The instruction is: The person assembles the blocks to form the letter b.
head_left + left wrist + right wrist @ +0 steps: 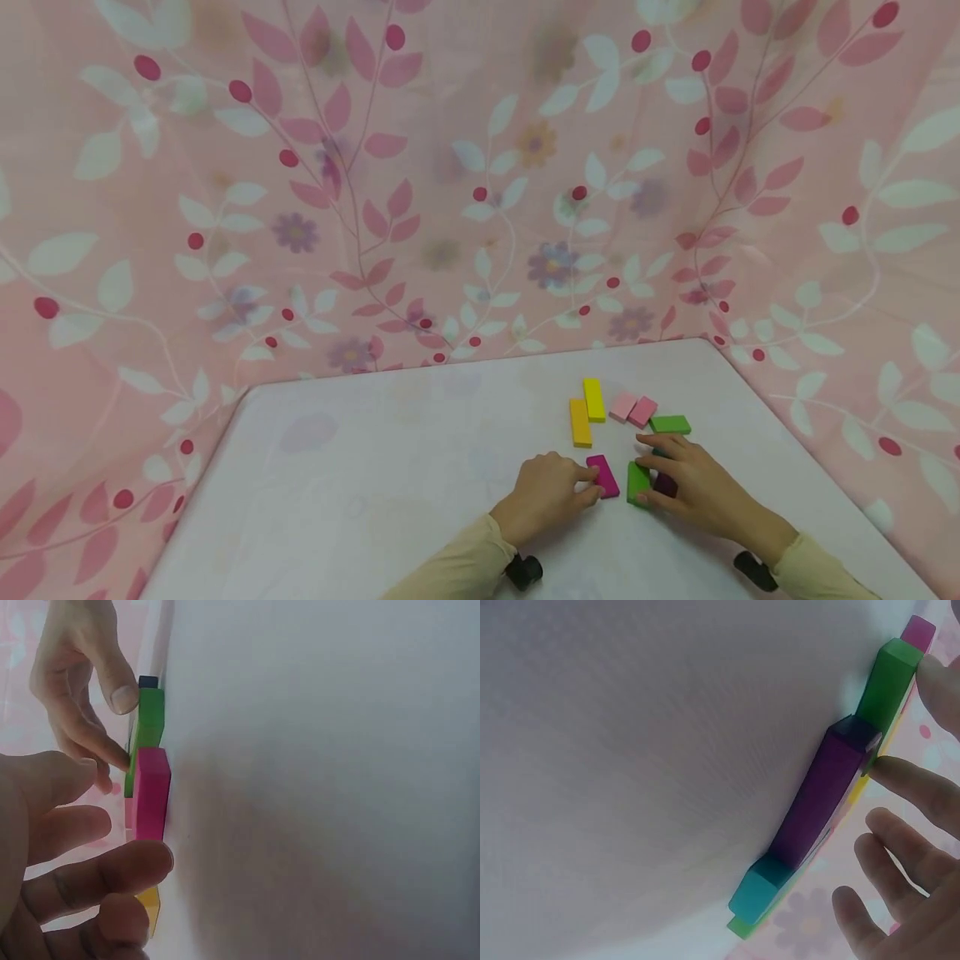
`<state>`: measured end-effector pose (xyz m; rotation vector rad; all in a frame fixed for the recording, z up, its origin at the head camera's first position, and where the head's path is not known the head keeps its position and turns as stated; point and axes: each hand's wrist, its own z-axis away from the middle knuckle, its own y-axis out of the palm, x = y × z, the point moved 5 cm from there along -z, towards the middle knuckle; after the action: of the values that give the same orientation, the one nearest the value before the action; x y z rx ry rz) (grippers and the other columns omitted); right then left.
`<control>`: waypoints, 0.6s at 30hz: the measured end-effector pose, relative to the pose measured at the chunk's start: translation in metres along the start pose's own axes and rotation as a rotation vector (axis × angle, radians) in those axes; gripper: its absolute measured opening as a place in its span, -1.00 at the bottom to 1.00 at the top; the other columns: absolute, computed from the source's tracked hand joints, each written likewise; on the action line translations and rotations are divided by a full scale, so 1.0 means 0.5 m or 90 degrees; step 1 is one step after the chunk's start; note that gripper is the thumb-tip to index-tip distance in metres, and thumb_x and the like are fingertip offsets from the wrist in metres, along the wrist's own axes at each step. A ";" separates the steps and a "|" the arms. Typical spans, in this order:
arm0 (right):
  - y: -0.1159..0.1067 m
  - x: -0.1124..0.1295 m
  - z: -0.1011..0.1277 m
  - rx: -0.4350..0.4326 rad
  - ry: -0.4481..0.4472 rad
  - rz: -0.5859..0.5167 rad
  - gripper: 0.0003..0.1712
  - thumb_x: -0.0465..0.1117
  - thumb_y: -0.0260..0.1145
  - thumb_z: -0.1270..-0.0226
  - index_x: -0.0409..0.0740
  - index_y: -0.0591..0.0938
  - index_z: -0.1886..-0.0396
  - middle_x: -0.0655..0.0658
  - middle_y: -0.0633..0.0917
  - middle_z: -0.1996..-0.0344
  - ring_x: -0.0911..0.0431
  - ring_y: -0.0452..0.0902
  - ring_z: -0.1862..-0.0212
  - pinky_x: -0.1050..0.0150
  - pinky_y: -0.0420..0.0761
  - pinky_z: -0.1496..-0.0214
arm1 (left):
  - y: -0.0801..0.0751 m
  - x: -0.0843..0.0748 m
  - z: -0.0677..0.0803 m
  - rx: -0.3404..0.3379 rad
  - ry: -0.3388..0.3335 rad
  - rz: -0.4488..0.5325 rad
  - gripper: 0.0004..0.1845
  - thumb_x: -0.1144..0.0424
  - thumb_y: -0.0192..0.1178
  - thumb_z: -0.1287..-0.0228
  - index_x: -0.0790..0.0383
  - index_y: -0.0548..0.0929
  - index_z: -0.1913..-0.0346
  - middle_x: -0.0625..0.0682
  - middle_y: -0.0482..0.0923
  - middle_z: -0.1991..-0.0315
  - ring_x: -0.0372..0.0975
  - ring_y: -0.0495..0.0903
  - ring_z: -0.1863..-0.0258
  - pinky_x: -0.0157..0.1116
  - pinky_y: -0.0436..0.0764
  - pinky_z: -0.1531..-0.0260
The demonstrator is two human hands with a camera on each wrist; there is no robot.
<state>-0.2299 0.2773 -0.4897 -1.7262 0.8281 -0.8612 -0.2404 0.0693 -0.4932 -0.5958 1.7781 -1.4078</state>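
Observation:
My left hand (546, 493) is at the left side of a magenta block (606, 478), its thumb and index fingertips right at the block's edge. In the left wrist view its fingers are spread and loosely bent. My right hand (701, 487) pinches a green block (635, 477) between thumb and index finger, with the other fingers spread. Beside that block is a dark purple block (817, 795), partly hidden under the right hand in the head view. A teal block (756, 891) stands at its far end.
Farther back on the white table (360, 483) lie an orange block (580, 423), a yellow block (594, 400), two pink blocks (642, 412) and another green block (671, 424). A pink floral cloth (450, 208) hangs behind and around the table.

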 end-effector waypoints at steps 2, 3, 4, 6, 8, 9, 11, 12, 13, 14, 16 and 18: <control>-0.001 0.000 0.000 -0.004 -0.002 -0.002 -0.39 0.33 0.45 -0.06 0.08 0.75 -0.01 -0.05 0.56 -0.25 -0.07 0.49 -0.23 -0.22 0.50 -0.15 | 0.004 -0.004 -0.007 0.008 -0.013 -0.004 -0.66 -0.19 0.24 -0.29 -0.30 0.70 -0.09 -0.27 0.42 0.78 -0.33 0.28 0.75 -0.45 0.26 0.71; -0.001 0.000 0.001 -0.006 -0.003 -0.002 -0.39 0.33 0.45 -0.06 0.08 0.75 -0.01 -0.05 0.56 -0.24 -0.06 0.50 -0.22 -0.22 0.51 -0.15 | 0.007 -0.006 -0.011 0.011 -0.020 -0.009 -0.66 -0.20 0.24 -0.28 -0.31 0.71 -0.08 -0.27 0.44 0.76 -0.34 0.30 0.72 -0.46 0.28 0.68; -0.001 0.000 0.001 -0.007 -0.003 -0.004 -0.39 0.33 0.45 -0.06 0.08 0.75 -0.01 -0.05 0.57 -0.23 -0.06 0.50 -0.21 -0.22 0.51 -0.14 | 0.009 -0.008 -0.015 0.013 -0.026 -0.011 -0.66 -0.21 0.25 -0.27 -0.32 0.72 -0.06 -0.26 0.46 0.74 -0.34 0.32 0.70 -0.45 0.30 0.67; 0.000 0.001 0.002 -0.010 -0.005 -0.006 -0.40 0.32 0.45 -0.06 0.08 0.75 -0.01 -0.04 0.58 -0.22 -0.05 0.51 -0.20 -0.21 0.52 -0.13 | 0.012 -0.012 -0.021 0.016 -0.040 -0.013 -0.67 -0.23 0.26 -0.24 -0.32 0.74 -0.02 -0.24 0.50 0.69 -0.34 0.35 0.67 -0.45 0.33 0.64; 0.001 0.002 0.004 -0.011 -0.006 -0.010 -0.40 0.31 0.46 -0.07 0.07 0.75 -0.01 -0.05 0.58 -0.22 -0.05 0.50 -0.20 -0.22 0.52 -0.13 | 0.017 -0.018 -0.024 0.013 -0.049 -0.016 -0.69 -0.25 0.27 -0.22 -0.33 0.76 0.03 -0.25 0.54 0.65 -0.34 0.38 0.64 -0.44 0.36 0.61; 0.001 0.002 0.005 -0.011 -0.007 -0.011 -0.40 0.30 0.46 -0.07 0.07 0.75 -0.02 -0.05 0.58 -0.23 -0.06 0.50 -0.21 -0.22 0.52 -0.13 | 0.020 -0.020 -0.025 0.011 -0.052 -0.015 -0.69 -0.26 0.28 -0.21 -0.33 0.77 0.05 -0.26 0.57 0.62 -0.35 0.39 0.62 -0.44 0.37 0.60; 0.002 0.002 0.006 -0.012 -0.007 -0.014 -0.41 0.29 0.47 -0.07 0.07 0.74 -0.02 -0.05 0.58 -0.23 -0.06 0.50 -0.21 -0.22 0.51 -0.13 | 0.025 -0.025 -0.025 0.002 -0.057 -0.016 -0.71 -0.26 0.30 -0.19 -0.33 0.78 0.08 -0.27 0.60 0.58 -0.37 0.42 0.62 -0.43 0.39 0.61; 0.003 0.002 0.006 -0.013 -0.007 -0.015 -0.41 0.28 0.47 -0.08 0.07 0.74 -0.03 -0.05 0.58 -0.23 -0.06 0.50 -0.21 -0.23 0.51 -0.13 | 0.028 -0.027 -0.024 -0.008 -0.060 -0.018 -0.74 -0.25 0.31 -0.18 -0.33 0.79 0.14 -0.27 0.59 0.59 -0.37 0.42 0.62 -0.42 0.38 0.61; 0.004 0.002 0.007 -0.015 -0.007 -0.016 -0.41 0.28 0.46 -0.08 0.07 0.74 -0.04 -0.05 0.58 -0.23 -0.06 0.50 -0.21 -0.23 0.51 -0.13 | 0.030 -0.029 -0.022 -0.022 -0.061 -0.021 -0.77 -0.24 0.32 -0.17 -0.32 0.79 0.19 -0.27 0.57 0.61 -0.37 0.42 0.63 -0.41 0.36 0.64; 0.005 0.001 0.007 -0.017 -0.007 -0.016 -0.41 0.28 0.46 -0.09 0.07 0.74 -0.04 -0.05 0.58 -0.23 -0.06 0.50 -0.21 -0.22 0.52 -0.13 | 0.033 -0.029 -0.020 -0.038 -0.062 -0.024 -0.79 -0.24 0.33 -0.17 -0.32 0.79 0.23 -0.27 0.55 0.64 -0.36 0.41 0.65 -0.40 0.34 0.66; 0.004 0.000 0.008 -0.021 -0.004 -0.021 -0.41 0.26 0.47 -0.09 0.07 0.73 -0.05 -0.05 0.59 -0.23 -0.06 0.51 -0.20 -0.22 0.52 -0.12 | 0.035 -0.031 -0.017 -0.067 -0.067 -0.028 -0.82 -0.23 0.34 -0.16 -0.32 0.79 0.27 -0.26 0.52 0.67 -0.35 0.41 0.67 -0.39 0.30 0.70; 0.003 -0.002 0.009 -0.027 -0.002 -0.025 -0.41 0.26 0.47 -0.09 0.07 0.73 -0.05 -0.06 0.59 -0.22 -0.07 0.52 -0.19 -0.22 0.52 -0.12 | 0.036 -0.032 -0.015 -0.097 -0.067 -0.027 -0.84 -0.21 0.35 -0.16 -0.32 0.78 0.28 -0.27 0.54 0.66 -0.34 0.43 0.68 -0.38 0.26 0.72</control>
<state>-0.2266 0.2796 -0.4926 -1.7860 0.8169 -0.8724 -0.2351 0.0909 -0.5052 -0.7781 1.8082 -1.2528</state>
